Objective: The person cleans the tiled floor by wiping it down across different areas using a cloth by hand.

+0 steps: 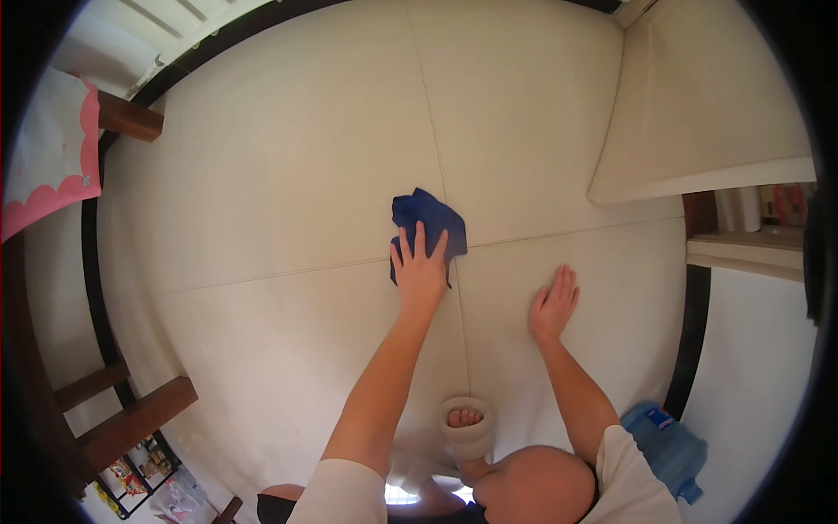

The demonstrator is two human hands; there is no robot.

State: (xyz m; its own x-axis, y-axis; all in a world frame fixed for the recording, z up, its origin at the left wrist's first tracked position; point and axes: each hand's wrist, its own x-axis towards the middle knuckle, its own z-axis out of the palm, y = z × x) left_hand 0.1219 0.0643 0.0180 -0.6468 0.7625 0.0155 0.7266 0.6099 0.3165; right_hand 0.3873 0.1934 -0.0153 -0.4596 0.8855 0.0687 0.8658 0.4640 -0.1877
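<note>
A crumpled dark blue cloth [429,213] lies on the pale tiled floor [281,196], across the place where the tile joints meet. My left hand [419,275] rests palm down on the cloth's near part, its fingers spread and not closed around the fabric. Some of the cloth is hidden under that hand. To the right, my right hand [555,304] is laid flat on bare tile, fingers stretched out and holding nothing.
A slippered foot [466,419] is just below my hands. A blue plastic water bottle [668,445] lies at lower right. Wooden furniture legs [141,416] stand at left, near a pink-edged cloth [88,144]. A pale door-like panel [707,111] occupies the upper right.
</note>
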